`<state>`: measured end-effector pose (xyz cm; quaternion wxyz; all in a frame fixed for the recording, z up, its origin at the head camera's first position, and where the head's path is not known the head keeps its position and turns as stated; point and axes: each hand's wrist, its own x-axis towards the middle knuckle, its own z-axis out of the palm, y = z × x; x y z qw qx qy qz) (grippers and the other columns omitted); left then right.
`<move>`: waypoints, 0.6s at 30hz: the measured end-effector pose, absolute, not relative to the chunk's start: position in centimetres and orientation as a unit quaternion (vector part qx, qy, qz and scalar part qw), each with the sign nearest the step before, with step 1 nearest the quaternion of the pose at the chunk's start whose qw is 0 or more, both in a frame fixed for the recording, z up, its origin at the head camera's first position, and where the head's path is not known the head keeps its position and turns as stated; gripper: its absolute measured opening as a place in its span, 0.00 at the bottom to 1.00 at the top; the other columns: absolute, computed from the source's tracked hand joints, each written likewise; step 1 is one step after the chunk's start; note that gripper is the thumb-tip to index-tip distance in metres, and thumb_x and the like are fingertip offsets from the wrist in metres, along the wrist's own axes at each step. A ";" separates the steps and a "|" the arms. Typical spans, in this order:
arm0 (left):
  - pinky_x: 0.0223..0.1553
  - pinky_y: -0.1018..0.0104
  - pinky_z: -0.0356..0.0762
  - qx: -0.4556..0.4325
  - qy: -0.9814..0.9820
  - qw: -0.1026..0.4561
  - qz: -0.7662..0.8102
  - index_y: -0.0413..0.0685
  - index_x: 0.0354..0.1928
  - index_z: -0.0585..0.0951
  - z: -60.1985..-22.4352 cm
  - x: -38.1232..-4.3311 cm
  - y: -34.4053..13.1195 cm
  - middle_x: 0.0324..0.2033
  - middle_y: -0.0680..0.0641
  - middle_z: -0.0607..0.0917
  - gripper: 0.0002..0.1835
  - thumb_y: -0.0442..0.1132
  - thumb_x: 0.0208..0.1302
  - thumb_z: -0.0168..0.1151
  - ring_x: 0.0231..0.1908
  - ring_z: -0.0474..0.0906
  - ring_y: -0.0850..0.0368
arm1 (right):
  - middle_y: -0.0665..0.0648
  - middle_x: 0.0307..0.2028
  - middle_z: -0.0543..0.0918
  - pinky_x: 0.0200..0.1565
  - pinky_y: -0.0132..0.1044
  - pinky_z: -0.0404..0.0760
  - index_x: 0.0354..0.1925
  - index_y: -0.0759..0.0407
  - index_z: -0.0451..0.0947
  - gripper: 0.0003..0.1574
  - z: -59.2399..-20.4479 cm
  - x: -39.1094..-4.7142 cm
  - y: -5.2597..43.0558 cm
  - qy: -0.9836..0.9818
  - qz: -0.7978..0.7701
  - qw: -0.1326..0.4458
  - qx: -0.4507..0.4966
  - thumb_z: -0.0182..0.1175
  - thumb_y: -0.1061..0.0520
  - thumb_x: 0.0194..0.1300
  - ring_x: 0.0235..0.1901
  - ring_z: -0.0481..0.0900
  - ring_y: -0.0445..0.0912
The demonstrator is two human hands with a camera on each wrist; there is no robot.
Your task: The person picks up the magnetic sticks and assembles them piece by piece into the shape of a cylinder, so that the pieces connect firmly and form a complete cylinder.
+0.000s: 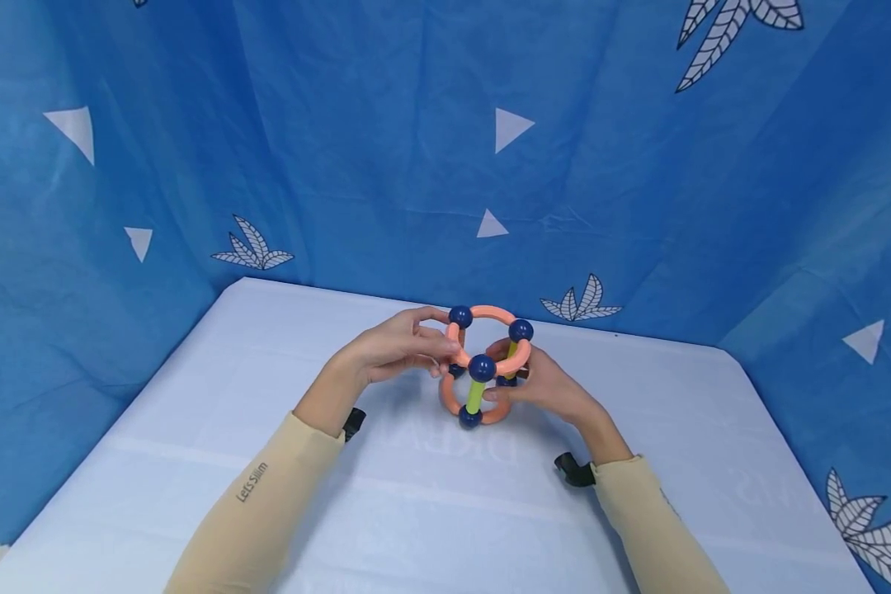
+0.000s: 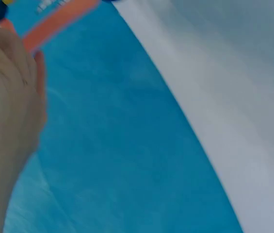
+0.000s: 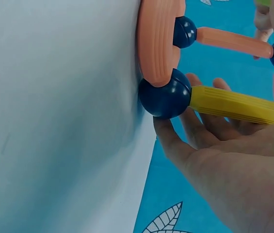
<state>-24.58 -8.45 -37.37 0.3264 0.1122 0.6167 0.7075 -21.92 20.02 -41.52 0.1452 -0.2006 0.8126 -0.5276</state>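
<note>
A frame of magnetic building sticks and balls (image 1: pixel 482 368) stands on the white table, an upper ring above a lower one. Curved orange sticks (image 1: pixel 493 313) join dark blue balls (image 1: pixel 520 331) in each ring, and yellow-green sticks (image 1: pixel 475 398) run upright between them. At its left side, my left hand (image 1: pixel 393 346) grips the frame, thumb by an orange curve of the upper ring. My right hand (image 1: pixel 553 384) holds the right side; in the right wrist view its fingers lie around a yellow stick (image 3: pixel 241 106), close to a blue ball (image 3: pixel 165 94). Some fingertips are hidden behind sticks.
The white-covered table (image 1: pixel 445 511) reaches back to a blue patterned curtain (image 1: pixel 386 165) just behind the frame. More curtain hangs along both sides. A black strap piece (image 1: pixel 575 470) shows at the right wrist, another (image 1: pixel 354 423) at the left.
</note>
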 end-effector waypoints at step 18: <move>0.37 0.64 0.77 0.190 0.904 0.053 0.379 0.49 0.48 0.87 -42.3 -24.3 -4.8 0.38 0.51 0.89 0.10 0.35 0.66 0.74 0.32 0.79 0.57 | 0.58 0.52 0.89 0.66 0.60 0.77 0.54 0.58 0.86 0.16 -42.5 -22.8 22.6 0.875 -0.441 0.100 -0.172 0.71 0.61 0.69 0.62 0.82 0.58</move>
